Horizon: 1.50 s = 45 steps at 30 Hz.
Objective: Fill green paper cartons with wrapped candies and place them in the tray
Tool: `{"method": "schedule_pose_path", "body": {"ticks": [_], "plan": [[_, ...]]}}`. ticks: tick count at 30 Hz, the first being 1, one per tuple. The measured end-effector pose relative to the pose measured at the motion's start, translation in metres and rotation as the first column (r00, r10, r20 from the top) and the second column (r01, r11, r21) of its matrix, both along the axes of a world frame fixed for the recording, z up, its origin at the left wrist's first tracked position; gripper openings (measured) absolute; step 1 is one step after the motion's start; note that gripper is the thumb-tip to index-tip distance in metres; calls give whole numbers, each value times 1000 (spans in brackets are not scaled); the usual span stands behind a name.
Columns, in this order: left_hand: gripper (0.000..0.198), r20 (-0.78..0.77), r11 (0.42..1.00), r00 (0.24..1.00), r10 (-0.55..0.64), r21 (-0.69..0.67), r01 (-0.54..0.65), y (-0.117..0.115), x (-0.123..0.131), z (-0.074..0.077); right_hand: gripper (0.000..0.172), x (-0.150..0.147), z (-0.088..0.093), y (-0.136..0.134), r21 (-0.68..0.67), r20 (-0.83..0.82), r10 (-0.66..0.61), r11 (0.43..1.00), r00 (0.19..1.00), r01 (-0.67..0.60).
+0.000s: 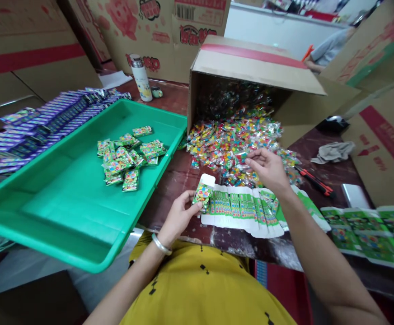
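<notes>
Holding in the left hand a small printed green carton, closing thumb and fingers around its lower part and leaving its white end flap raised, probably for access through that end. Steadying this carton just beside the left end of a row of flat cartons on the red-brown desk. Hovering with the right hand at the near side of a heap of wrapped candies, bending the fingers toward the thumb in a narrow pinch; being unable to tell of any candy between the fingertips. Having the flat cartons overlapping directly before the body, with white flaps facing inward, presumably for easy separation. Facing the open mouth of a cardboard box, lying on its side and apparently so placed for spilling the candies within reach. Having at the left a green plastic tray, bearing a loose pile of cartons toward its far right part, perhaps for collecting beside the left hand. Having at the right a box cutter and a crumpled cloth, seemingly lying aside for freeing the middle.
</notes>
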<state>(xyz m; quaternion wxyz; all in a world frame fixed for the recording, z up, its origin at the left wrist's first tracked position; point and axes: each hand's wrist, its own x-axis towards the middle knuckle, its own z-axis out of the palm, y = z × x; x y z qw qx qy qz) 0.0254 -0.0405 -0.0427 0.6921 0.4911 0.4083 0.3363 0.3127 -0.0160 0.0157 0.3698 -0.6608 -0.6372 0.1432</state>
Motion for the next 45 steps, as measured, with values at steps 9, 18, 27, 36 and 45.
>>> {"method": "schedule_pose_path", "body": {"ticks": [9, 18, 27, 36, 45], "plan": [[30, -344, 913, 937, 62, 399, 87, -8, -2, 11, 17, -64, 48, -26, -124, 526, 353, 932, 774, -341], [29, -267, 936, 964, 2, 340, 92, -11, -2, 14, 22, -90, 47, -20, -22, 338, 529, 831, 778, -556], [58, 27, 969, 999, 37, 244, -43, -17, 4, 26, 18, -97, 5, -54, 39, -278, 213, 977, 937, -211], [37, 17, 972, 1000, -16, 235, 12, -20, 4, 28, 9, -116, -14, -59, 79, -462, 148, 989, 875, -125], [45, 31, 965, 995, 93, 243, -98, -22, 6, 28, 22, -109, -1, -45, -75, -614, 126, 974, 779, -216]]}}
